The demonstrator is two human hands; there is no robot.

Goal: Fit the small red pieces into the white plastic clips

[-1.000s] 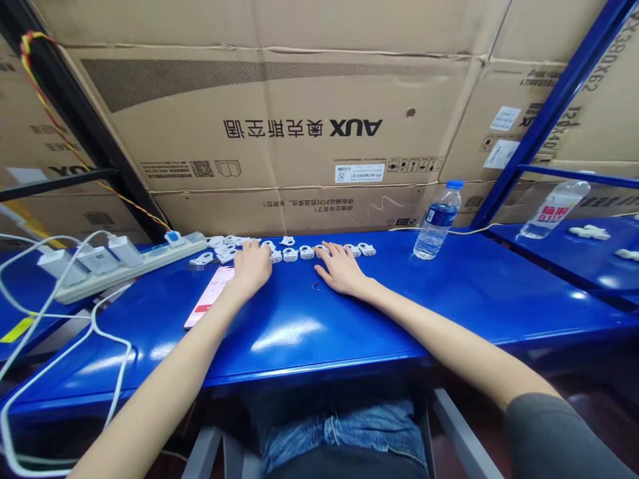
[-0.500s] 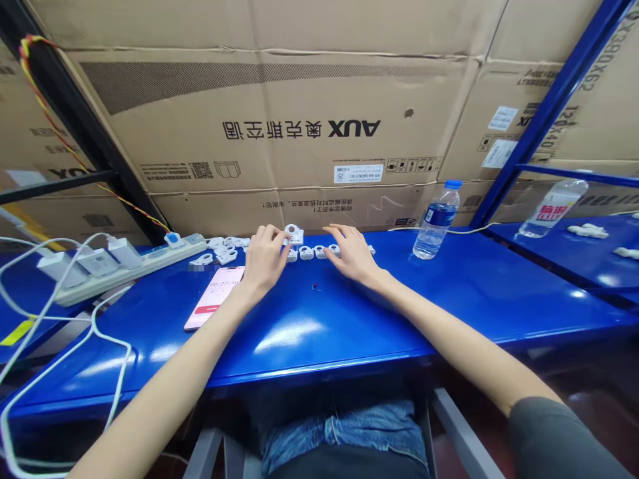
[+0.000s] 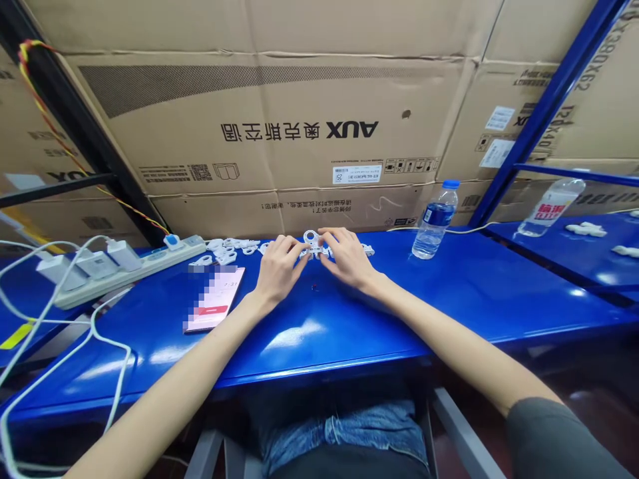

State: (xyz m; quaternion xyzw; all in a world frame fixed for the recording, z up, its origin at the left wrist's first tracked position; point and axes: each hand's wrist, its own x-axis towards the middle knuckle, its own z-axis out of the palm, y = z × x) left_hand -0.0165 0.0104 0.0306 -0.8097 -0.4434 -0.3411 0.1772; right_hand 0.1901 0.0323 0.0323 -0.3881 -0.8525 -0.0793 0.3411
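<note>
A small white plastic part with a round ring stands up between my two hands, over a row of similar white pieces. My left hand has it pinched at the left side between thumb and fingers. My right hand closes on its right side, fingertips and thumb around the edge. The hands hide most of the row; one end piece shows past my right hand. Left of my left hand lies a loose pile of white plastic parts.
A phone lies left of my left forearm. Behind it runs a power strip with chargers and white cables. A water bottle stands to the right. Large cardboard boxes wall off the back. A tiny dark-red bit lies on the blue tabletop.
My left hand has moved right with the ringed part. My right hand, open over the row before, has closed in on the part's right side.
</note>
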